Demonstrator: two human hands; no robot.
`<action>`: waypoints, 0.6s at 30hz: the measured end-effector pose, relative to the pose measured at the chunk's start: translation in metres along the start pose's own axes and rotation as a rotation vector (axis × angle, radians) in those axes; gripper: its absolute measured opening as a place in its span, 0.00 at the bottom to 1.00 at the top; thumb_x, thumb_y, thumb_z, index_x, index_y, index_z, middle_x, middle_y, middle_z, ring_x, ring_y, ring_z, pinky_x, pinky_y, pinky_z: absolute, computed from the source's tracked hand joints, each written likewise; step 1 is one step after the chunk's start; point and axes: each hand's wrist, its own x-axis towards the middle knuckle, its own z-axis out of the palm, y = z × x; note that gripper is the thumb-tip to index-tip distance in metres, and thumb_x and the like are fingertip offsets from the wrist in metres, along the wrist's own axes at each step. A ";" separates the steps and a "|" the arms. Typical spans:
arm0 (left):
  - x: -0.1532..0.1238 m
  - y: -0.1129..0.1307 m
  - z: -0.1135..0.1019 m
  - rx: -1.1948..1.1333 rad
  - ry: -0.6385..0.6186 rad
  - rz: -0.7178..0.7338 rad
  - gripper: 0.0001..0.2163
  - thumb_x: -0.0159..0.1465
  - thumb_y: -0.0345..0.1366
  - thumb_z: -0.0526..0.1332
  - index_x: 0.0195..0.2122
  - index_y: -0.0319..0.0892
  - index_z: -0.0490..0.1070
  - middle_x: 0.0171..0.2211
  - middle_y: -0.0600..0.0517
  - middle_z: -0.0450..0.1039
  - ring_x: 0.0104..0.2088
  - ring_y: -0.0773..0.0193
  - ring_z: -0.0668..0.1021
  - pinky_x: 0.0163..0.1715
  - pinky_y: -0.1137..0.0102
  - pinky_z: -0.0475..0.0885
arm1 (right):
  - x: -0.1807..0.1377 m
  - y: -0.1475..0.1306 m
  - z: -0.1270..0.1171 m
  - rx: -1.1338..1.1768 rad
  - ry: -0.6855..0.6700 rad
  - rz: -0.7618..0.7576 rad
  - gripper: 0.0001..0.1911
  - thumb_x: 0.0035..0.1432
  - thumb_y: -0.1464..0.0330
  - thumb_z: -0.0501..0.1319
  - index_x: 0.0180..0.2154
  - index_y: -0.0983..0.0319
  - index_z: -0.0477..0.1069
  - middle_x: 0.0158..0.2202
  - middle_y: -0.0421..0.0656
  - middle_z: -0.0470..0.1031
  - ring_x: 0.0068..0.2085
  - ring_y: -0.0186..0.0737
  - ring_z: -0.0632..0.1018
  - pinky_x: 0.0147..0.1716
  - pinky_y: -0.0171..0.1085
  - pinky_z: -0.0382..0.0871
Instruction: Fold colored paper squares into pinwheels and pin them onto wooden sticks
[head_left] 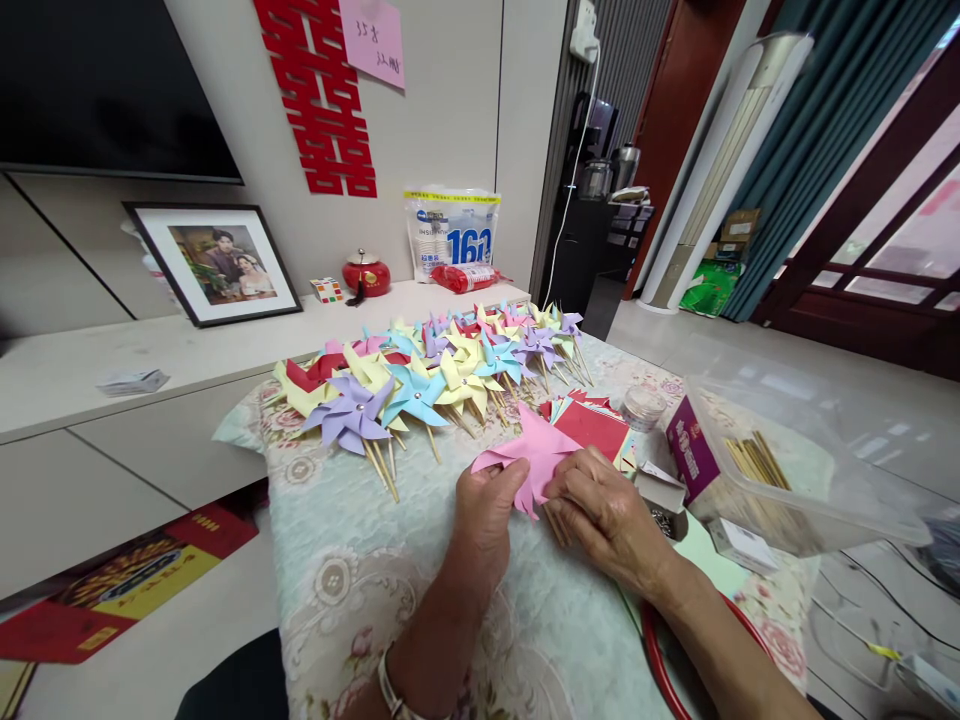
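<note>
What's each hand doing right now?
Left hand: closed, holding the left side of the pink paper.
Right hand: closed, fingers pinching the same paper's right side.

Head view only: faces forward and down, close above table (360,545).

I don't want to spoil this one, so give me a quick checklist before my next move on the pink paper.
1. Left hand on the pink paper: ok, holding its left side.
2. Right hand on it: ok, holding its right side.
3. Pin through its middle: cannot tell.
4. Sticks available: ok, in the clear bin on the right.
5. Small box open: ok, metal pieces showing.
6. Pinwheels apart from both hands: ok.
</note>
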 end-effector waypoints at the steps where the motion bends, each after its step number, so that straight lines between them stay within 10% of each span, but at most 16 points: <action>1: 0.000 0.000 0.000 0.000 -0.003 0.002 0.14 0.46 0.34 0.70 0.35 0.38 0.79 0.26 0.52 0.80 0.30 0.59 0.79 0.30 0.69 0.70 | 0.000 0.000 0.000 0.011 -0.001 0.013 0.08 0.67 0.73 0.54 0.36 0.60 0.71 0.33 0.45 0.71 0.37 0.43 0.71 0.36 0.40 0.65; 18: -0.001 -0.010 0.003 0.041 -0.067 0.017 0.07 0.48 0.31 0.69 0.30 0.38 0.78 0.27 0.51 0.80 0.30 0.59 0.80 0.34 0.68 0.74 | -0.002 -0.008 0.003 -0.058 0.103 0.318 0.07 0.62 0.71 0.56 0.31 0.60 0.70 0.30 0.43 0.72 0.34 0.42 0.73 0.33 0.39 0.63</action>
